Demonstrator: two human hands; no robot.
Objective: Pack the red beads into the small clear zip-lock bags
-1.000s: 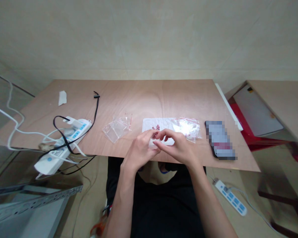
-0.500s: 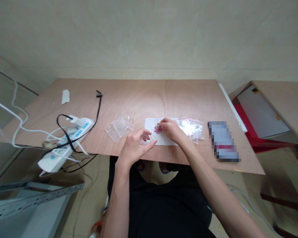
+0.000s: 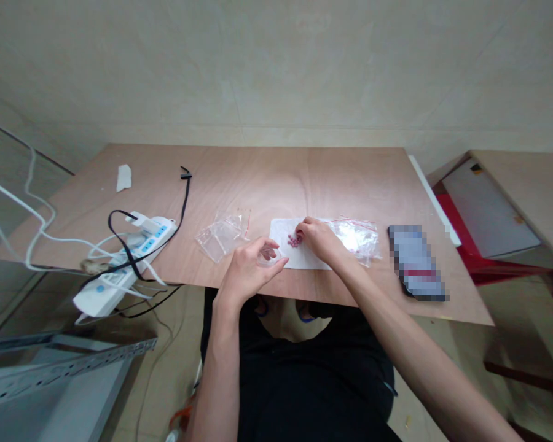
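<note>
Small pink beads (image 3: 295, 240) lie in a loose cluster on a white sheet (image 3: 280, 228) near the table's front edge. My right hand (image 3: 317, 238) reaches over the sheet, its fingertips pinched together at the beads' upper right side; whatever is between them is too small to make out. Left of the beads, my left hand (image 3: 251, 270) has its fingers and thumb curved around a small clear plastic bag (image 3: 268, 256), which shows only in part. Several flat clear plastic bags (image 3: 223, 237) lie beyond my left hand. A larger zip bag (image 3: 357, 237) rests right of my right hand.
A phone (image 3: 416, 264), blurred out, lies at the table's right. On the left, a white power strip (image 3: 124, 267) with tangled cables hangs over the front edge. A white scrap (image 3: 124, 178) and a black strap (image 3: 185, 196) lie further back. The wall (image 3: 276, 73) stands behind.
My right fingertips have closed in slightly at the beads, and the cluster looks a little more spread. My left hand keeps nearly the same pose. The whole view has shifted slightly.
</note>
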